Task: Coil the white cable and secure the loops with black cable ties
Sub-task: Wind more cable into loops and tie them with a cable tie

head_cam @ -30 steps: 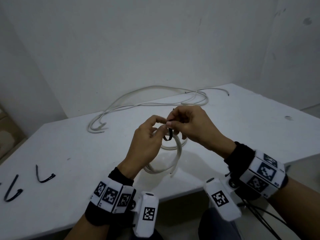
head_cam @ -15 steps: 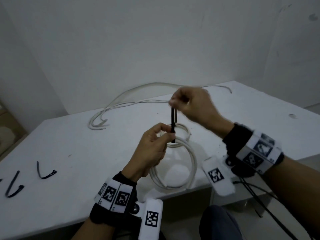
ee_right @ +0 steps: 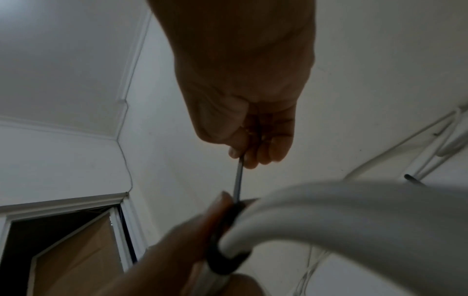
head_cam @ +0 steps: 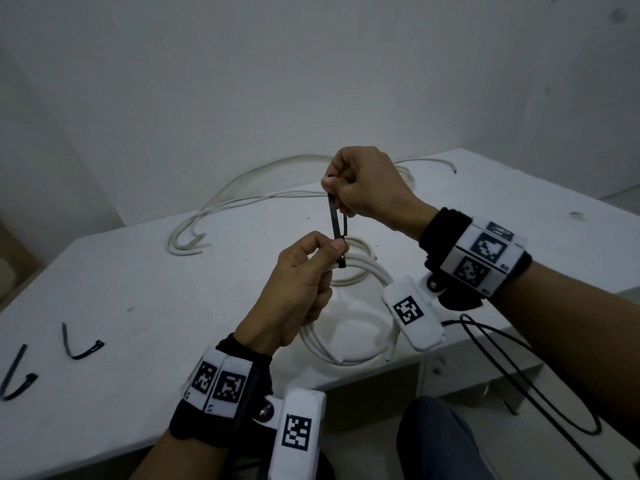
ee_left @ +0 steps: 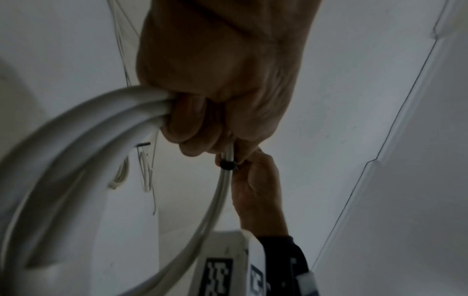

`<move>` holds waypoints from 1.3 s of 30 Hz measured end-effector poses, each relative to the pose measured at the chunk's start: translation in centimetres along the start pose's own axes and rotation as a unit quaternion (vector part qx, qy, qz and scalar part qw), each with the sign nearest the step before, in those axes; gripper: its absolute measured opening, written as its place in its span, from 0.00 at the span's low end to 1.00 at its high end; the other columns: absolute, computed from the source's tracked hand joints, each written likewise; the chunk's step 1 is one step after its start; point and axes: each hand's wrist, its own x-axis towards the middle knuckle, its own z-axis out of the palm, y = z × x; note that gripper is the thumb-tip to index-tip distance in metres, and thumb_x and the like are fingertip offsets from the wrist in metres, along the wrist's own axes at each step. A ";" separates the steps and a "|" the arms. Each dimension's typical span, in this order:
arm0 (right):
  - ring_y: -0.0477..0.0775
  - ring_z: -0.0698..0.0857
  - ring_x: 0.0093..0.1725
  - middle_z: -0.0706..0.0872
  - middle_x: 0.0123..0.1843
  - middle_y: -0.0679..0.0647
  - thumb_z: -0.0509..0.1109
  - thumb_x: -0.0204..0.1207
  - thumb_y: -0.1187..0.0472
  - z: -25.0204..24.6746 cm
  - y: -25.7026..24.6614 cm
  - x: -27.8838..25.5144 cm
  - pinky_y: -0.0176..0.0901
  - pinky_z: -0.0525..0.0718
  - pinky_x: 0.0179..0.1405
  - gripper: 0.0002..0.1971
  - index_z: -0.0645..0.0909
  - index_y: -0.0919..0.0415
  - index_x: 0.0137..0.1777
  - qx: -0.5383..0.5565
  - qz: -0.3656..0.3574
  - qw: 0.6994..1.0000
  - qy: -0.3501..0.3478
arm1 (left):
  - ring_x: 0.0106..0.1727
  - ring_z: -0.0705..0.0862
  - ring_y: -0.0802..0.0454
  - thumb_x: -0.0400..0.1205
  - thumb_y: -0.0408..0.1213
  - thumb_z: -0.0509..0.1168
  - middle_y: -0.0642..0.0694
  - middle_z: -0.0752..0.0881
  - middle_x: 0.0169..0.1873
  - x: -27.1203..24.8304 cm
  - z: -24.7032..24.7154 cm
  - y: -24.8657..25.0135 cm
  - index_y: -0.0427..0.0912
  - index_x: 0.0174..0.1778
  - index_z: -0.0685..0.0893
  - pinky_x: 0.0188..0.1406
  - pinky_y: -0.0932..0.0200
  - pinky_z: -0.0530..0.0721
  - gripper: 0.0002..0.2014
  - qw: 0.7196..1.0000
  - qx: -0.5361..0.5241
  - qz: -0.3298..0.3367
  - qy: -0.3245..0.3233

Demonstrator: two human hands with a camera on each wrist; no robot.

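My left hand [head_cam: 337,249] grips the coiled white cable [head_cam: 349,351] above the white table [head_cam: 138,289] and pinches it beside the head of a black cable tie [head_cam: 335,223]. My right hand [head_cam: 334,194] is above it and pinches the tie's tail, which is drawn straight up. In the left wrist view the loops [ee_left: 88,130] run into my left fist [ee_left: 215,80], and the tie head [ee_left: 227,164] sits on the strands below it. In the right wrist view the tie's loop [ee_right: 222,258] wraps the cable bundle [ee_right: 354,204], with the tail [ee_right: 238,180] taut under my right fingers [ee_right: 253,158].
Two spare black ties [head_cam: 81,344] [head_cam: 17,379] lie at the table's left front. A second loose white cable [head_cam: 242,199] sprawls along the back by the wall. A thin black wire [head_cam: 519,375] hangs from my right wrist past the table's front edge.
My right hand has risen from the coil, pulling the tie's tail up through its head. The left hand has kept its hold on the coil.
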 end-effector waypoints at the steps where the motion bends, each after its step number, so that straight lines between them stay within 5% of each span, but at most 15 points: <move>1: 0.41 0.79 0.16 0.83 0.23 0.53 0.68 0.76 0.70 0.2 0.3 0.2 0.34 0.77 0.18 0.11 0.76 0.60 0.33 0.001 0.007 1.000 -0.006 | 0.18 0.53 0.56 0.84 0.44 0.62 0.51 0.60 0.19 -0.1 0.1 0.0 0.39 0.43 0.77 0.17 0.69 0.53 0.12 1.000 -0.006 -0.007 -0.005; 5: 0.43 0.80 0.18 0.83 0.25 0.54 0.68 0.77 0.67 0.8 1.6 0.4 0.37 0.78 0.18 0.09 0.78 0.60 0.35 0.023 0.040 0.999 -0.023 | 0.16 0.54 0.57 0.85 0.45 0.61 0.52 0.61 0.18 0.2 0.0 0.0 0.43 0.38 0.77 0.16 0.72 0.55 0.12 0.999 -0.003 -0.041 0.015; 9: 0.51 0.86 0.29 0.89 0.35 0.57 0.66 0.81 0.57 -0.1 2.4 -0.1 0.42 0.82 0.25 0.08 0.79 0.62 0.52 0.115 0.064 0.990 -0.045 | 0.14 0.55 0.58 0.84 0.45 0.62 0.53 0.62 0.16 1.1 -0.5 0.7 0.44 0.43 0.79 0.15 0.73 0.54 0.09 0.995 -0.040 -0.056 0.066; 12: 0.55 0.89 0.37 0.90 0.43 0.58 0.68 0.77 0.47 -1.0 3.2 -2.3 0.46 0.85 0.29 0.19 0.75 0.58 0.63 0.074 0.114 0.980 -0.142 | 0.15 0.55 0.58 0.84 0.46 0.62 0.53 0.61 0.16 1.8 -1.9 1.2 0.45 0.43 0.79 0.15 0.73 0.52 0.09 0.991 -0.075 -0.048 0.102; 16: 0.60 0.88 0.34 0.89 0.41 0.58 0.67 0.79 0.52 -1.2 4.5 -5.6 0.46 0.85 0.24 0.12 0.78 0.55 0.59 0.047 0.156 0.955 -0.249 | 0.14 0.56 0.59 0.84 0.45 0.63 0.53 0.61 0.17 2.9 -3.3 1.1 0.45 0.42 0.79 0.11 0.72 0.55 0.09 0.984 -0.115 -0.047 0.128; 20: 0.57 0.86 0.32 0.85 0.35 0.62 0.64 0.82 0.60 -0.8 5.3 -6.6 0.45 0.84 0.20 0.09 0.79 0.65 0.55 0.088 0.170 0.961 -0.200 | 0.17 0.67 0.58 0.84 0.37 0.63 0.49 0.70 0.22 3.4 -3.1 0.3 0.42 0.42 0.79 0.12 0.68 0.65 0.05 0.980 -0.131 -0.051 0.144; 23: 0.56 0.84 0.29 0.83 0.30 0.60 0.63 0.82 0.63 -0.7 5.6 -6.3 0.47 0.85 0.20 0.08 0.79 0.70 0.51 0.109 0.187 0.965 -0.151 | 0.31 0.83 0.50 0.82 0.32 0.65 0.42 0.82 0.31 3.3 -2.6 -0.1 0.39 0.48 0.79 0.26 0.58 0.86 0.02 0.979 -0.130 -0.047 0.147; 28: 0.51 0.82 0.24 0.80 0.27 0.57 0.62 0.82 0.65 -1.1 6.3 -5.7 0.46 0.85 0.20 0.09 0.78 0.70 0.45 0.122 0.205 0.967 -0.090 | 0.39 0.88 0.40 0.81 0.28 0.66 0.35 0.88 0.39 1.7 -1.6 -1.5 0.38 0.55 0.78 0.46 0.46 0.88 0.08 0.994 0.009 -0.078 0.070; 33: 0.51 0.82 0.25 0.81 0.28 0.59 0.63 0.82 0.64 -0.3 6.5 -6.0 0.46 0.85 0.20 0.09 0.79 0.72 0.49 0.125 0.222 0.962 -0.102 | 0.40 0.90 0.42 0.78 0.24 0.69 0.32 0.88 0.41 2.1 -1.5 -2.5 0.35 0.57 0.76 0.38 0.52 0.90 0.14 0.992 -0.046 -0.077 0.087; 39: 0.54 0.83 0.27 0.83 0.30 0.60 0.66 0.80 0.63 0.2 6.4 -6.0 0.46 0.86 0.21 0.08 0.79 0.70 0.52 0.124 0.218 0.963 -0.095 | 0.41 0.90 0.36 0.76 0.25 0.71 0.28 0.87 0.46 2.8 -1.7 -3.3 0.38 0.55 0.74 0.34 0.50 0.89 0.16 0.989 0.039 -0.055 0.132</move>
